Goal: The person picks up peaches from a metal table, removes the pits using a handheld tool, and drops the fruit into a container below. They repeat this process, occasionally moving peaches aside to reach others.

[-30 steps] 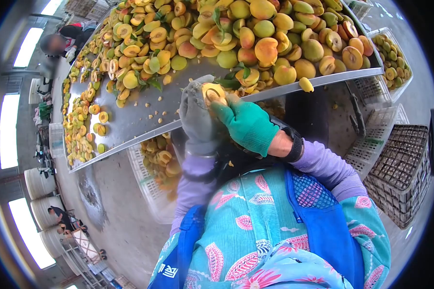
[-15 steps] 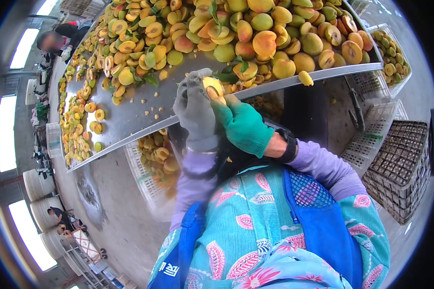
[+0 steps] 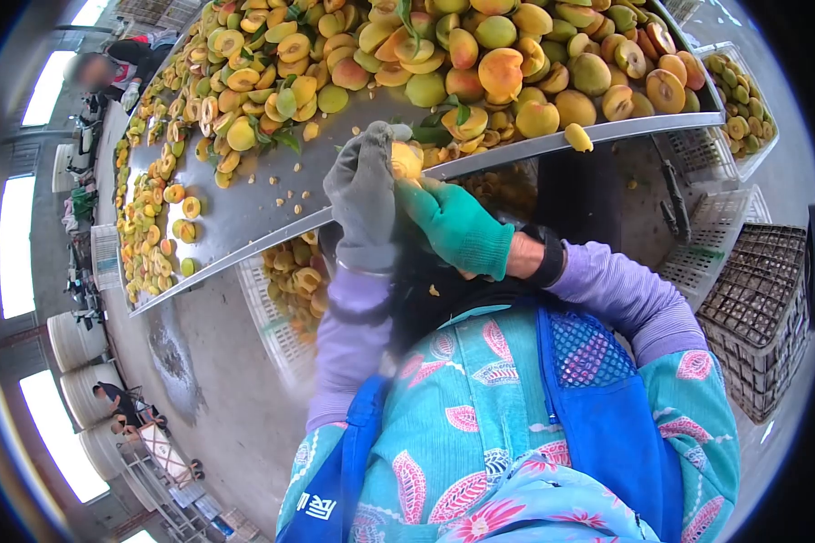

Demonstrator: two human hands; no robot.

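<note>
Across the top of the view stretches the metal desk point(image 3: 244, 210), tilted in the frame, and what a heap of fruit point(image 3: 407, 56) it carries, whole ones and halves together! Off to the right, a dark crate point(image 3: 757, 288); below the desk's edge, a white crate point(image 3: 264, 317) with more fruit. Now the hands: the gray-gloved left hand point(image 3: 362, 195), grip closed round a yellow fruit point(image 3: 407, 161) right by the desk's near edge. And the green-gloved right hand point(image 3: 462, 228), grip narrow, fingertips pressed to the same fruit's lower side!
</note>
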